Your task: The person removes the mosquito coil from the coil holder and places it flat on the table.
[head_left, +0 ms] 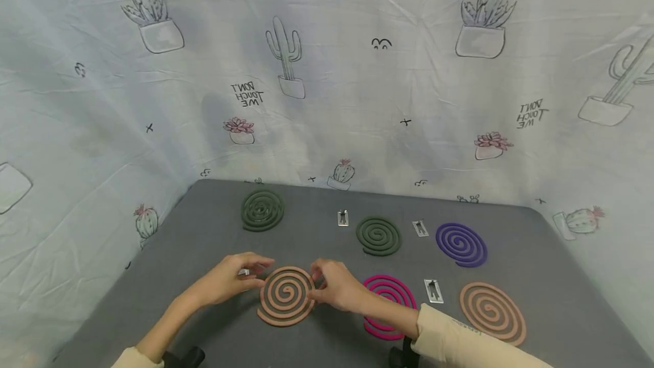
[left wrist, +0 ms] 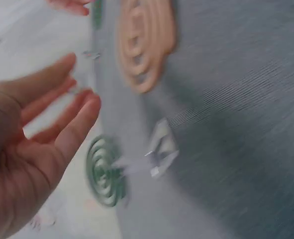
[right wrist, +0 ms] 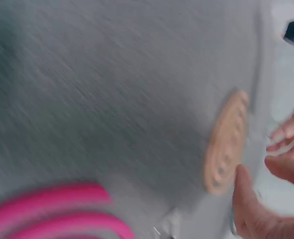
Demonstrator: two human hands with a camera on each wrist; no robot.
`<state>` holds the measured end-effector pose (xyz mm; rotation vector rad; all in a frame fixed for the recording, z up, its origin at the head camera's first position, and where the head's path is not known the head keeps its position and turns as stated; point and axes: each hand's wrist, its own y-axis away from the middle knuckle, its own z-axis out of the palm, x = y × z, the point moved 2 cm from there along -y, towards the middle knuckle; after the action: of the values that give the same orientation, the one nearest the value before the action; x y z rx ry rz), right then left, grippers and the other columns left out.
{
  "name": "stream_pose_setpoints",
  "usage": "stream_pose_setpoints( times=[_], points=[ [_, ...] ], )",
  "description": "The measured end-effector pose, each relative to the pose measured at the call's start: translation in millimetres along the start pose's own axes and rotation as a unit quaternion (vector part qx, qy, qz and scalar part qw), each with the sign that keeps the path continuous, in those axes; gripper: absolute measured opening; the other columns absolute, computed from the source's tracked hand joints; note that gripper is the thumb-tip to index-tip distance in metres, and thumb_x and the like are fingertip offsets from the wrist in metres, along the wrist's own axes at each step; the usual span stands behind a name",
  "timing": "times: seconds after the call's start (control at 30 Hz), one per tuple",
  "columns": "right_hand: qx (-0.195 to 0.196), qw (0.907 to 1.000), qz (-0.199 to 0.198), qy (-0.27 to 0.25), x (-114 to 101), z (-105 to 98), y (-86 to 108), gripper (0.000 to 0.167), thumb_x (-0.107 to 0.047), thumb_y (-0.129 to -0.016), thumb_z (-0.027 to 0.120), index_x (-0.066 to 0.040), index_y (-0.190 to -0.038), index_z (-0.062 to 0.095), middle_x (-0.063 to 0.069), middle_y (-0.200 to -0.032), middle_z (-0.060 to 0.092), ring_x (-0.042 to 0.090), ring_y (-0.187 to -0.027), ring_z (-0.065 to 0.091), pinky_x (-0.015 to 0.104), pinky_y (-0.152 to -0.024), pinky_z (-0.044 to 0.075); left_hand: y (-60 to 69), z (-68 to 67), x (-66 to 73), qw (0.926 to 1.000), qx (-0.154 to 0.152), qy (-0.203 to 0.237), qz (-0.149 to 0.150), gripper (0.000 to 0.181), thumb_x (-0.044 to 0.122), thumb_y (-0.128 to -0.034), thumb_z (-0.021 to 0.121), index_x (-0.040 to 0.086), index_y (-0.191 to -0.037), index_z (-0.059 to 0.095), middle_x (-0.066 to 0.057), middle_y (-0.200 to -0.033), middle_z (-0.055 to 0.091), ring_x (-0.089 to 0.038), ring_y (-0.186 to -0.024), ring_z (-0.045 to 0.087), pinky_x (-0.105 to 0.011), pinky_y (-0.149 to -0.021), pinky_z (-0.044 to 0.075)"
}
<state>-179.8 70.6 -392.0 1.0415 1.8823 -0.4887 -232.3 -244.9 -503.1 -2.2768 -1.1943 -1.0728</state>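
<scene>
A tan mosquito coil [head_left: 288, 291] lies flat on the grey table between the two hands. My left hand [head_left: 236, 281] is at its left side, fingers relaxed and spread from the thumb; in the left wrist view this hand [left wrist: 40, 149] holds nothing. Partly hidden behind those fingers is a small metal coil stand [head_left: 244, 271], seen more fully in the left wrist view. At the coil's right edge is my right hand [head_left: 339, 287], thumb and fingers apart. The right wrist view, blurred, shows its thumb and finger with a gap between them.
A pink coil [head_left: 390, 287] lies partly under the right forearm. Farther right are another tan coil [head_left: 491, 308] and a purple coil [head_left: 461, 244]. Two green coils, one back left [head_left: 261, 209] and one in the middle [head_left: 378, 234], and several metal stands [head_left: 434, 291] lie about. Patterned cloth [head_left: 327, 72] surrounds the table.
</scene>
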Motion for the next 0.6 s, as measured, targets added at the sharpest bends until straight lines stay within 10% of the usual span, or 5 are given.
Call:
stream_pose_setpoints(
  times=[0.1, 0.23, 0.33, 0.6],
  points=[
    [0.003, 0.9997, -0.024, -0.003, -5, -14, -8.8, 0.040, 0.001, -0.099, 0.077, 0.016, -0.134, 0.063, 0.030, -0.119, 0.071, 0.036, -0.097, 0.077, 0.030, -0.078, 0.067, -1.5, -19.6, -8.4, 0.9984, 0.010, 0.040, 0.039, 0.050, 0.038, -0.1043, 0.077, 0.032, -0.153, 0.065, 0.005, -0.149, 0.068, -0.015, -0.131, 0.069, -0.033, -0.106, 0.062],
    [0.028, 0.9973, -0.042, -0.053, -1, -30, -29.7, 0.034, 0.003, -0.102, 0.073, 0.014, -0.133, 0.065, 0.033, -0.125, 0.070, 0.031, -0.101, 0.077, 0.026, -0.086, 0.068, 6.0, -55.5, 62.7, 0.9948, 0.074, 0.016, 0.067, 0.043, 0.017, -0.1064, 0.073, 0.005, -0.147, 0.068, -0.019, -0.143, 0.071, -0.031, -0.128, 0.071, -0.041, -0.103, 0.064],
    [0.059, 0.9944, -0.047, -0.074, 3, -38, -45.9, 0.032, 0.005, -0.102, 0.072, 0.014, -0.132, 0.067, 0.035, -0.128, 0.069, 0.034, -0.105, 0.076, 0.030, -0.090, 0.068, 9.2, -77.9, 106.0, 0.9937, 0.108, -0.010, 0.028, 0.040, 0.005, -0.1047, 0.072, -0.006, -0.143, 0.067, -0.030, -0.138, 0.070, -0.035, -0.124, 0.072, -0.034, -0.096, 0.066],
    [0.101, 0.9894, -0.026, -0.100, -4, -46, -86.3, 0.034, 0.006, -0.102, 0.072, 0.011, -0.135, 0.068, 0.031, -0.137, 0.069, 0.045, -0.118, 0.074, 0.038, -0.097, 0.068, -2.6, -112.5, 77.1, 0.9896, 0.138, 0.003, -0.040, 0.047, -0.001, -0.1039, 0.071, -0.013, -0.147, 0.059, -0.037, -0.145, 0.063, -0.052, -0.130, 0.065, -0.033, -0.094, 0.066]
  ],
)
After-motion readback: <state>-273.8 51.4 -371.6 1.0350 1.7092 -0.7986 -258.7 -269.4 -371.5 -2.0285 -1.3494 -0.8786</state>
